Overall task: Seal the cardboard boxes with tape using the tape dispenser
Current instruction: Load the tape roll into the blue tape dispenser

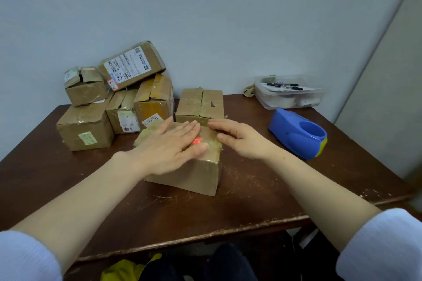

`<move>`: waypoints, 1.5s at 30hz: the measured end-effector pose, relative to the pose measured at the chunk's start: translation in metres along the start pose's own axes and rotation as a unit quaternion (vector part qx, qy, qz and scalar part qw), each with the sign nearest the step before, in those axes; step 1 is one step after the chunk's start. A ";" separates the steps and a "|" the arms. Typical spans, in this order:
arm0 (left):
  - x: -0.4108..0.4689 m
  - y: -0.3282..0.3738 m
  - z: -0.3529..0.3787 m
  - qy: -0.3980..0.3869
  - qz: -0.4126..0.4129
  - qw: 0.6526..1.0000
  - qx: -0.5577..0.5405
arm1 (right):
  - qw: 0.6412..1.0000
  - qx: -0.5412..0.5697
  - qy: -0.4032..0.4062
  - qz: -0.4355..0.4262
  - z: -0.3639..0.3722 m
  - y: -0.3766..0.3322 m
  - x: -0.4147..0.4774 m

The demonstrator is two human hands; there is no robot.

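Head view — left hand (169, 143) covers box (189, 178) top.

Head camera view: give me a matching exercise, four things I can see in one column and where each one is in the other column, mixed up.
Things
1. tape dispenser
2. plastic tub
3. box with the big white label
4. left hand

Places
A. tilted on top of the pile of boxes, back left
B. flat on the nearest box
C. back right of the table, pens inside
D. on the table, right of the right hand, untouched

Pairs: 1-D, 2-C, 3-A, 4-B
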State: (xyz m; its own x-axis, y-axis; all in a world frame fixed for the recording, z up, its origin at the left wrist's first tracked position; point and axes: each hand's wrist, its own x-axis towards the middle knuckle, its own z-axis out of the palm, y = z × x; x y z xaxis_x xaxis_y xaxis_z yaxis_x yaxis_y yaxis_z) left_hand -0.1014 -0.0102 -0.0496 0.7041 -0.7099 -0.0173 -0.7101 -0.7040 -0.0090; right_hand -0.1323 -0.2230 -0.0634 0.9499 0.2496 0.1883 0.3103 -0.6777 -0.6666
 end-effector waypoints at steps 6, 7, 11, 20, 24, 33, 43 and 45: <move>0.012 0.008 0.005 -0.016 -0.014 1.000 -0.018 | 0.982 0.012 0.159 0.102 -0.014 0.020 -0.019; 0.011 0.007 0.004 -0.028 -0.016 0.999 -0.018 | 0.974 -0.026 0.180 0.133 -0.020 0.030 -0.021; 0.014 0.011 0.002 -0.059 -0.021 0.998 -0.025 | 0.890 -0.249 0.208 0.321 -0.045 0.081 -0.029; 0.011 0.021 0.001 -0.054 -0.062 0.996 -0.040 | 0.845 -0.306 0.069 0.433 -0.087 0.104 -0.029; 0.007 0.029 0.002 -0.031 -0.089 0.995 -0.045 | 0.877 -0.233 0.080 0.413 -0.088 0.098 -0.029; -0.009 -0.002 -0.012 -0.051 -0.076 0.996 -0.021 | 0.865 0.283 0.285 0.299 -0.093 0.022 -0.031; -0.020 0.006 -0.012 -0.034 -0.134 0.987 -0.081 | 0.851 0.411 0.222 0.238 -0.078 -0.010 -0.021; -0.025 -0.003 -0.015 -0.012 -0.153 0.985 -0.077 | 0.855 0.416 0.199 0.237 -0.077 -0.011 -0.019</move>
State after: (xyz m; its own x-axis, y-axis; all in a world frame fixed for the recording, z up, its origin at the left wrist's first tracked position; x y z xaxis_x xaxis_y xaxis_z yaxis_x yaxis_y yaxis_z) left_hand -0.1164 0.0091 -0.0341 0.8831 -0.4654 -0.0604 -0.4547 -0.8804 0.1348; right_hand -0.1507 -0.2735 -0.0041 0.9508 -0.2832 -0.1257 -0.0915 0.1308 -0.9872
